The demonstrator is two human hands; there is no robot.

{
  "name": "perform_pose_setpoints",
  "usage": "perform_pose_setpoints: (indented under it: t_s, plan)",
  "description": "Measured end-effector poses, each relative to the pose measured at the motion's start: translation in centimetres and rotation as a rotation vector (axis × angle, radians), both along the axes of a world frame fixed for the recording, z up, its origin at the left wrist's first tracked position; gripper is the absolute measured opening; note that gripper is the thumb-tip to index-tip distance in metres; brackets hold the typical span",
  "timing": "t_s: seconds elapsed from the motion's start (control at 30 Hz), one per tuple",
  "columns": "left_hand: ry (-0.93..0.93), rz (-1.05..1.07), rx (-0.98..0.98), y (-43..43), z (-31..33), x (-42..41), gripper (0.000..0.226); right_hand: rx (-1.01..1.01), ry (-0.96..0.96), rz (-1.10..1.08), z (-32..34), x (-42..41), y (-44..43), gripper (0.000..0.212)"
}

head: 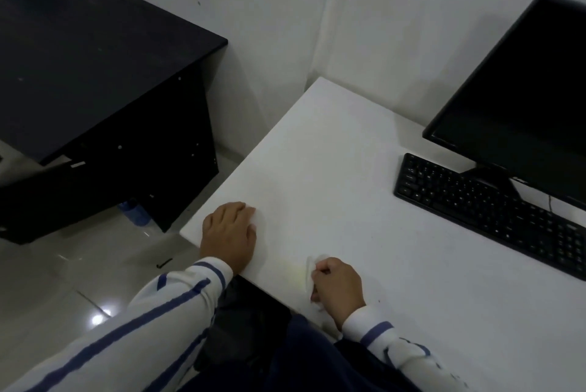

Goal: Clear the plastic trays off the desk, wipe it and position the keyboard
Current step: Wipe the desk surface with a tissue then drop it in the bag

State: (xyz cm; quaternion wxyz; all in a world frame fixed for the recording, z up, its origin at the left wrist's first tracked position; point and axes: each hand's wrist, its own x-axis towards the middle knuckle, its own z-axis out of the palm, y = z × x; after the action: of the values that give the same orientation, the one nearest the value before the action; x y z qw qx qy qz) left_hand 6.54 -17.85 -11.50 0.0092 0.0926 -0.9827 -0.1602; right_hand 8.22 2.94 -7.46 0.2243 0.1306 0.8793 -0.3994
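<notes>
On the white desk no plastic trays showed, so clearing seemed done. My right hand clutched a crumpled wipe at the front edge; my left hand lay flat near the corner. The keyboard sat by the monitor, seemingly not yet positioned.

On white desk, left grip flat, right grip clutching white tissue, keyboard by monitor

I'm seeing a matt white smooth desk top, glossy pale floor tiles, and a matt black plastic keyboard.
</notes>
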Motion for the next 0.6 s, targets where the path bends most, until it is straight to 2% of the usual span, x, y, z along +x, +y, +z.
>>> perform_pose_setpoints:
  t_s: [0.27, 0.47, 0.5, 0.57, 0.6]
  plan:
    - [0.056, -0.026, -0.037, -0.2, -0.3, 0.0, 0.04, 0.028, -0.028, 0.066, -0.2, -0.7, -3.4, 0.023]
    - [0.049, -0.044, -0.05, -0.2, 0.0, 0.1, 0.039, 0.03, 0.018, 0.167, 1.1, -0.3, -2.4, 0.036]
    - [0.047, -0.046, -0.054, -0.2, 0.1, 0.1, 0.038, 0.068, 0.073, 0.242, 1.3, 0.3, -2.2, 0.038]
    - [0.048, -0.052, -0.062, -0.1, 0.2, 0.1, 0.037, 0.25, 0.317, 0.471, 0.7, 1.5, -2.0, 0.039]
    - [0.05, -0.053, -0.062, -0.1, 0.1, 0.1, 0.037, 0.269, 0.323, 0.542, 0.1, 2.1, -2.1, 0.04]
